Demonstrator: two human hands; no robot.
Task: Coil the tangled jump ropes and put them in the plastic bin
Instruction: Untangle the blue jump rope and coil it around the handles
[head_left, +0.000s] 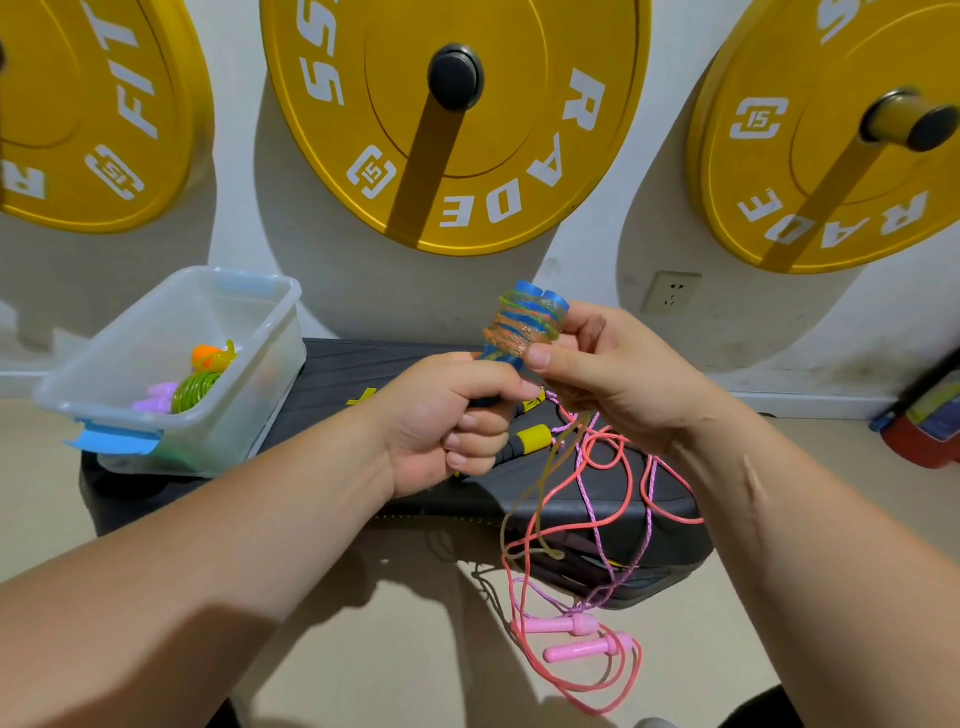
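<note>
My left hand (451, 415) grips the lower end of a pair of blue rope handles (527, 325) held upright, with a translucent greenish cord wound round their upper part. My right hand (618, 374) pinches the wound cord beside the handles, thumb in front. The loose cord tail (524, 512) hangs down below my right hand. A pink jump rope with pink handles (576, 636) and a purple braided rope (647, 540) trail tangled over the bench edge to the floor. The clear plastic bin (130, 415) stands at the left on the bench and holds a coiled green rope (196, 391).
A black padded bench (597, 499) carries the bin and a black-and-yellow rope handle (531, 437). Yellow weight plates (457, 119) hang on the wall behind, with a wall socket (670, 292). A red object (919, 436) lies on the floor at the right.
</note>
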